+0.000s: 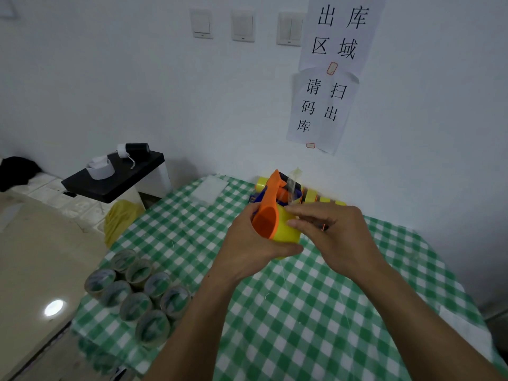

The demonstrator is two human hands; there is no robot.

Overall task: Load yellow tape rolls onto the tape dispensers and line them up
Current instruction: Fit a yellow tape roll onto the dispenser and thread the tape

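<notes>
An orange tape dispenser (268,210) with a yellow tape roll (287,232) mounted on it is held up over the table's middle. My left hand (247,243) grips the roll and dispenser from the left and below. My right hand (330,229) rests on the roll's right side, fingers pinching the tape end, and a clear strip of tape (292,185) stands up from it. Behind, by the wall, loaded dispensers with yellow rolls (316,198) stand in a row, partly hidden by the held one.
A green-and-white checked cloth (302,312) covers the table. Several emptied tape cores (137,292) are grouped at the table's left edge. A white pad (210,188) lies at the back. A black shelf (112,177) with rolls stands to the left, a yellow bag (118,218) below it.
</notes>
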